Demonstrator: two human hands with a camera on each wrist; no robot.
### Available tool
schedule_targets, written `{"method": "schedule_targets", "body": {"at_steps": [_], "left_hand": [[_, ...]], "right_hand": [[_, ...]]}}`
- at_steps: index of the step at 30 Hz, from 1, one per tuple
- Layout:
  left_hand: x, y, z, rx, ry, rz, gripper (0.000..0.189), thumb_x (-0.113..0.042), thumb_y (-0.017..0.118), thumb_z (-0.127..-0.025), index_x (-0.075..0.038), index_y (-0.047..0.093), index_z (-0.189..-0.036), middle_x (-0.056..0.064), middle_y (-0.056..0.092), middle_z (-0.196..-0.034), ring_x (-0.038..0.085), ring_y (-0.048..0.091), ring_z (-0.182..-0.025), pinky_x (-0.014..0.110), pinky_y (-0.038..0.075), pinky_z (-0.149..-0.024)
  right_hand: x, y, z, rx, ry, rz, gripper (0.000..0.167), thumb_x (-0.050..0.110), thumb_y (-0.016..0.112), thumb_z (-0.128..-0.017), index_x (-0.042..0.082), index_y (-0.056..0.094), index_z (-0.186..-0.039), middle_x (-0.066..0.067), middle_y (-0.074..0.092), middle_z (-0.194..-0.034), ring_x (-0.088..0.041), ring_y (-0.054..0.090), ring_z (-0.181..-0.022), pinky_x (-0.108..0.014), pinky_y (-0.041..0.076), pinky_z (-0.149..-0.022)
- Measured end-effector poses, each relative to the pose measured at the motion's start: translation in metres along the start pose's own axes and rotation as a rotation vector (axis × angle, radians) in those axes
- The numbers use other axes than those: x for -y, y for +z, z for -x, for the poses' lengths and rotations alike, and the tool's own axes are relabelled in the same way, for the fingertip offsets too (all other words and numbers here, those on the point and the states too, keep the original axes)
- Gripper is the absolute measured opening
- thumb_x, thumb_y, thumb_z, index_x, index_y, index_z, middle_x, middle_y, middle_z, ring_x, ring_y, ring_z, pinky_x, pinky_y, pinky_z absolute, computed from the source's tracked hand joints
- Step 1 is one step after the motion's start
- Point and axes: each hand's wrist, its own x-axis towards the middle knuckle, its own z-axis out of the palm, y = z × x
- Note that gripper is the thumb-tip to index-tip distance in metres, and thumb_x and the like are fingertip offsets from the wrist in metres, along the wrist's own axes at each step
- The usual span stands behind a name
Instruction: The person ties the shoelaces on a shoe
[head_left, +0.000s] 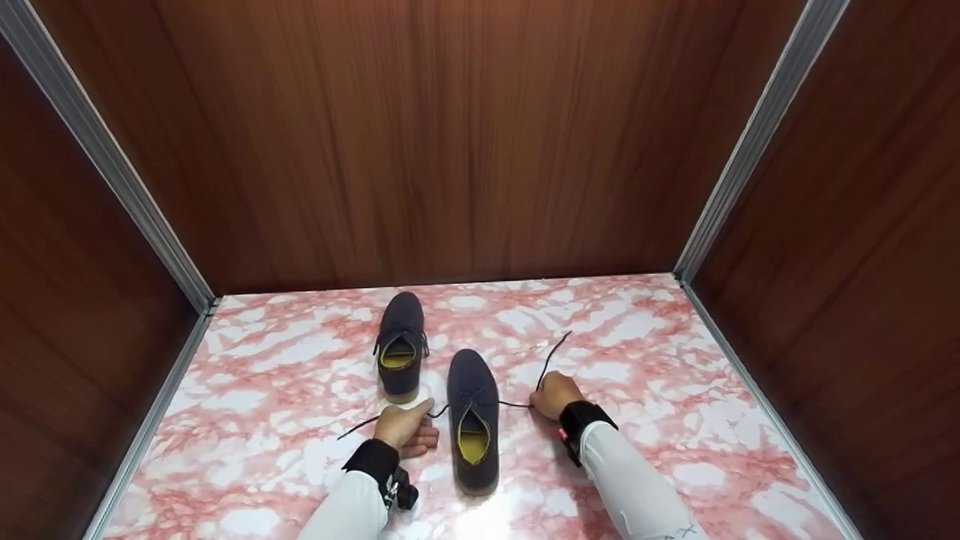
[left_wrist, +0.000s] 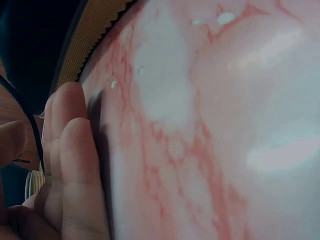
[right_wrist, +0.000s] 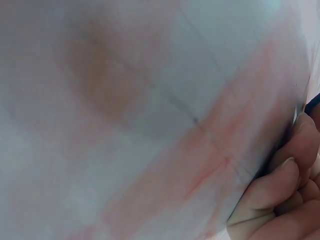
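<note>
A dark navy lace-up shoe [head_left: 473, 375] with a yellow insole stands on the table, toe pointing away, its laces drawn out to both sides. My left hand [head_left: 409, 429] holds one shoelace [head_left: 439, 412] left of the shoe; the loose end trails further left. In the left wrist view this shoelace [left_wrist: 27, 112] runs between thumb and fingers, the outer fingers fairly straight. To the right, my right hand [head_left: 556, 394] grips the other shoelace [head_left: 516, 405] with curled fingers, and its end sticks out beyond the hand. A second navy shoe [head_left: 401, 319] stands behind on the left.
Red-and-white marbled tabletop [head_left: 300, 375] lies under everything. Brown wood-look panels [head_left: 465, 150] enclose the back and both sides, with metal rails [head_left: 750, 165] at the corners. Laces hang at both sides of the rear shoe.
</note>
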Motion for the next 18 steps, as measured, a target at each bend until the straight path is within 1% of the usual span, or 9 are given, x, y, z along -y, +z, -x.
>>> {"method": "schedule_targets", "body": {"at_steps": [4, 7, 12, 18], "left_hand": [[0.0011, 0.0024, -0.0026, -0.021, 0.0, -0.028, 0.03, -0.024, 0.066, -0.094, 0.005, 0.071, -0.098, 0.007, 0.078, -0.072, 0.014, 0.075, -0.06, 0.022, 0.054, -0.047], [0.0017, 0.0032, -0.0019, -0.021, 0.005, -0.023, 0.026, -0.015, 0.061, -0.09, 0.007, 0.071, -0.1, 0.006, 0.078, -0.071, 0.013, 0.074, -0.06, 0.021, 0.054, -0.047], [0.0024, 0.003, 0.001, -0.011, 0.033, 0.01, 0.027, -0.011, 0.058, -0.088, 0.008, 0.068, -0.104, 0.007, 0.078, -0.071, 0.013, 0.075, -0.06, 0.02, 0.054, -0.047], [0.0034, 0.0029, 0.0024, -0.019, 0.068, 0.031, 0.029, -0.01, 0.058, -0.087, 0.008, 0.065, -0.108, 0.006, 0.079, -0.074, 0.011, 0.073, -0.061, 0.019, 0.053, -0.048]], "right_hand": [[0.0019, -0.0014, 0.0012, 0.003, 0.008, -0.004, 0.021, 0.015, 0.071, -0.08, 0.011, 0.059, -0.062, -0.006, 0.063, -0.068, -0.022, 0.056, -0.066, -0.033, 0.049, -0.066], [0.0016, -0.0007, 0.0015, -0.002, 0.015, -0.012, 0.023, 0.014, 0.072, -0.079, 0.011, 0.057, -0.061, -0.004, 0.061, -0.066, -0.021, 0.054, -0.065, -0.033, 0.047, -0.064], [0.0019, 0.0012, 0.0006, -0.009, 0.019, -0.029, 0.023, 0.013, 0.07, -0.078, 0.011, 0.057, -0.06, -0.005, 0.061, -0.065, -0.021, 0.053, -0.064, -0.034, 0.049, -0.064], [0.0045, 0.0007, 0.0007, -0.003, 0.007, -0.018, 0.026, 0.014, 0.068, -0.08, 0.013, 0.053, -0.059, -0.005, 0.06, -0.066, -0.022, 0.052, -0.066, -0.035, 0.049, -0.066]]}}
